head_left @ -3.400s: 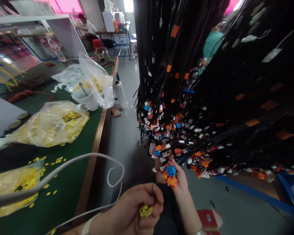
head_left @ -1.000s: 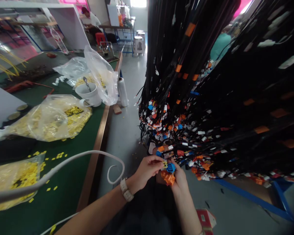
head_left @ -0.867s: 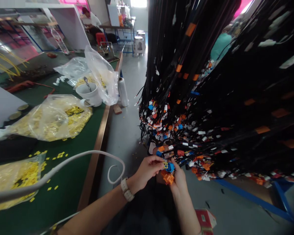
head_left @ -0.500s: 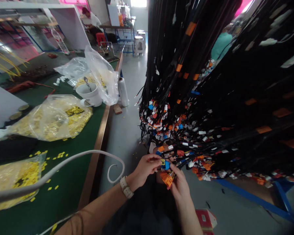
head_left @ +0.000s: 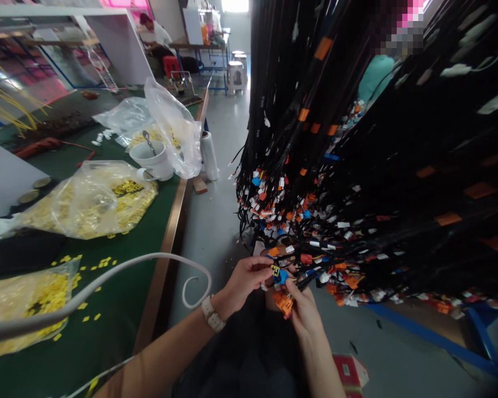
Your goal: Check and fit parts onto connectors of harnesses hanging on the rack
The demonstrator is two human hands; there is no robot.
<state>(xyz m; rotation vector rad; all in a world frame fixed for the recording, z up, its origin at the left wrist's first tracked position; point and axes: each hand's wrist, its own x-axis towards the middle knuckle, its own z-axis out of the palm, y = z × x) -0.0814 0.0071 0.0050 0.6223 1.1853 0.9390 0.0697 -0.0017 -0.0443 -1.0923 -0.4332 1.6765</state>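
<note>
A blue connector (head_left: 280, 278) with a small yellow clip (head_left: 275, 271) at its end sits between my two hands, low in front of the hanging harnesses. My left hand (head_left: 244, 283), with a pale watch on its wrist, is closed in a pinch, thumb and fingertips at the yellow clip. How far the clip sits in the connector is too small to tell. My right hand (head_left: 305, 312) grips the blue connector from the other side by thumb and fingers. Just below, an orange connector (head_left: 283, 303) hangs by that hand, its wires running into the bundle.
Dense black wire harnesses (head_left: 299, 83) with many coloured connectors hang ahead and right, over a blue frame (head_left: 440, 338). Left, a green bench (head_left: 120, 287) bears bags of yellow clips (head_left: 91, 199), a white mug (head_left: 156, 160) and a grey hose (head_left: 120, 268). A person (head_left: 160, 36) sits far back.
The blue connector has turned a little, so the yellow clip's face shows more toward me. My left fingers have shifted slightly at it. The right hand keeps its hold.
</note>
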